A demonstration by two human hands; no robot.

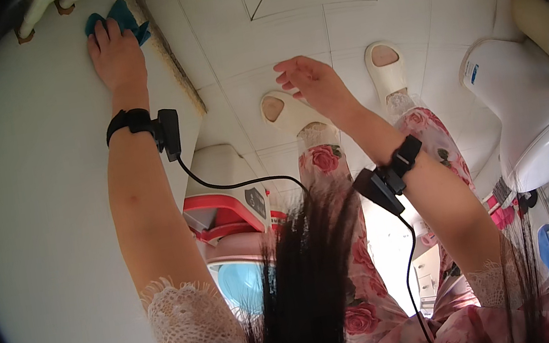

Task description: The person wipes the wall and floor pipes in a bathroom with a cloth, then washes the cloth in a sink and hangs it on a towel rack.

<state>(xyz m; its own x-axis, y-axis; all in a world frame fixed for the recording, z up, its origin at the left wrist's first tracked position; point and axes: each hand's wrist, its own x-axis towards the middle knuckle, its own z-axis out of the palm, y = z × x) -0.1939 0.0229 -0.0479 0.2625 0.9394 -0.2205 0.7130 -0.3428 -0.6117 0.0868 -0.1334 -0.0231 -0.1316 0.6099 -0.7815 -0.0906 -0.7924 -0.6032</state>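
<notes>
Fingers (102, 35) of the left hand (118, 61) lie slightly spread over a teal cloth (122, 13); the thumb is out of sight, so I cannot tell whether they pinch it or only press. The cloth, bunched, is at the far left, on a white surface (43, 208), beside its worn, yellowish right edge (171, 55). Just left of it, two pale pipes (41, 11) meet the surface at brown-rimmed holes.

Well to the right, the right hand (316, 82) hangs above the tiled floor (289, 40), its fingers loosely curled, parted and holding nothing. Both wrists wear black straps with cabled devices. Below that hand are cream slippers (386, 71) on the person's feet. At right stands a white toilet (547, 146); nearer, at left, are a red-trimmed container (226, 208) and a blue basin (241, 286), partly hidden by hair.
</notes>
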